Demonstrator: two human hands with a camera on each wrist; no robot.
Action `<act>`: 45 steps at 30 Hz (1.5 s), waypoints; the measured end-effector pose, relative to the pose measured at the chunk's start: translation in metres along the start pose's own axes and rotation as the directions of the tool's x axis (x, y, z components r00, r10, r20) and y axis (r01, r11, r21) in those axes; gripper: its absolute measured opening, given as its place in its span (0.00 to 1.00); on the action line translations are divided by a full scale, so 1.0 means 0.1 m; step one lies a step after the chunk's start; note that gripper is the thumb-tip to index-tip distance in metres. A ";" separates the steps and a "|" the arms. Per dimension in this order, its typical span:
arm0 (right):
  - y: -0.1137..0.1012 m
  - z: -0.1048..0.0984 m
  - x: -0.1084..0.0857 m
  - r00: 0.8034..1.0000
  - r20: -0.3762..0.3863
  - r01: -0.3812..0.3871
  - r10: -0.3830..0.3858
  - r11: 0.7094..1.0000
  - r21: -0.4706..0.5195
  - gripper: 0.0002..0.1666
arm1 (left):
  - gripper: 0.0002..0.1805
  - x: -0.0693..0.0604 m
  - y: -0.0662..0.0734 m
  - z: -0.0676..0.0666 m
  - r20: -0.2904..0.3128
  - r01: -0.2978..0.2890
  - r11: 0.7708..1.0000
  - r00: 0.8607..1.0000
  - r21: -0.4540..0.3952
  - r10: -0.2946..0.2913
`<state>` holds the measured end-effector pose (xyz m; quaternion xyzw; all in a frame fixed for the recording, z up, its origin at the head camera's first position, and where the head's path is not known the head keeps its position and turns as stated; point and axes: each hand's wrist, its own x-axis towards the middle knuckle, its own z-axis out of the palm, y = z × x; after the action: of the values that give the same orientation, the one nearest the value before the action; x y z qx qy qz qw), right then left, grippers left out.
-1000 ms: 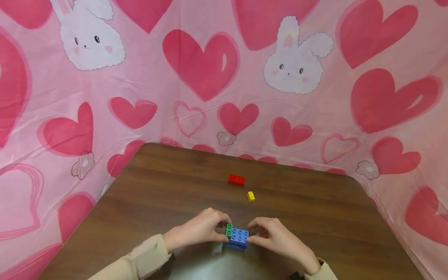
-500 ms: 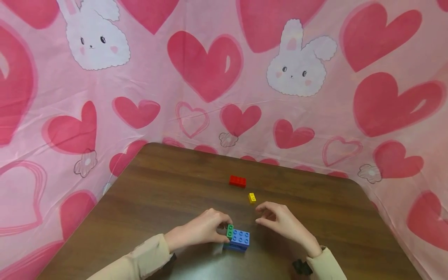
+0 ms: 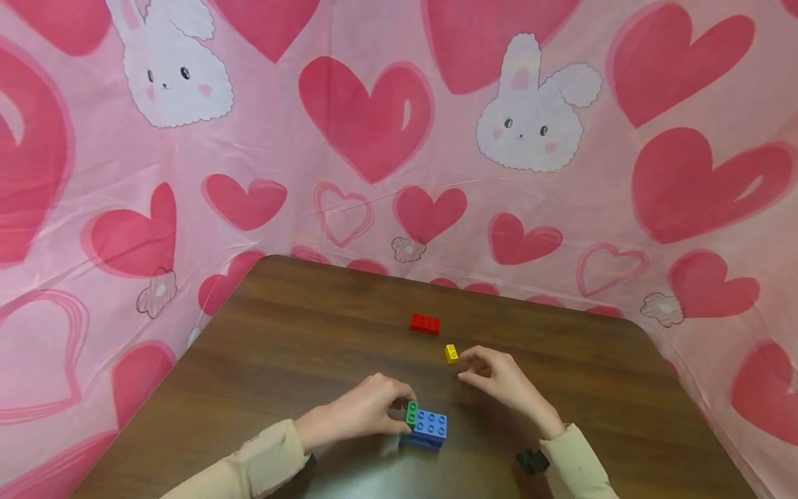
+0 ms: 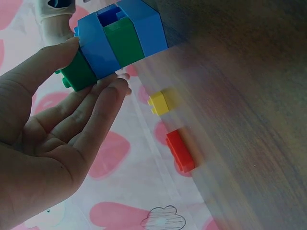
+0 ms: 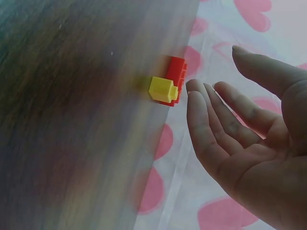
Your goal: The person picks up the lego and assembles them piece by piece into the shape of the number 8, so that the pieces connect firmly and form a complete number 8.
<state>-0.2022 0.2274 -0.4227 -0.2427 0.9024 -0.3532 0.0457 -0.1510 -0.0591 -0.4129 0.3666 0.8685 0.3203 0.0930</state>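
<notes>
My left hand (image 3: pixel 361 412) grips the left end of a brick stack, with thumb and fingers on its green brick (image 3: pixel 412 413). Beside that green one, on top, is a blue brick (image 3: pixel 431 423). The left wrist view shows another green brick (image 4: pixel 124 42) between blue ones in the stack. Holding nothing, my right hand (image 3: pixel 508 381) is just right of a small yellow brick (image 3: pixel 451 354), its thumb and fingers apart. In the right wrist view the yellow brick (image 5: pixel 162 89) lies beyond the fingertips.
A red brick (image 3: pixel 425 324) lies on the brown table (image 3: pixel 312 312), behind and left of the yellow one. A pink cloth (image 3: pixel 455 138) with hearts and rabbits hangs around the table's back and sides.
My right hand has let go of the stack's right side and moved away, up to the yellow brick. My left hand keeps its hold on the stack.
</notes>
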 end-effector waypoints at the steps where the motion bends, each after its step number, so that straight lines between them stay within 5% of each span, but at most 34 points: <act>1: 0.01 0.00 0.02 1.000 -0.002 -0.014 0.014 1.000 -0.005 0.21 | 0.15 0.00 0.00 0.00 0.001 0.005 1.000 1.000 -0.001 -0.005; 9: 0.08 0.01 0.12 0.997 -0.002 -0.080 0.080 0.997 -0.018 0.20 | 0.16 0.00 0.00 0.01 0.020 0.050 0.999 0.999 -0.018 -0.050; 45: 0.26 0.10 0.50 0.991 0.011 -0.134 0.134 0.991 -0.023 0.22 | 0.15 -0.01 -0.01 -0.03 0.005 0.023 0.999 1.000 -0.037 -0.023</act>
<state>-0.2539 0.2145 -0.4430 -0.1843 0.9202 -0.3376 0.0724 -0.1522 -0.0618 -0.4112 0.3557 0.8663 0.3346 0.1054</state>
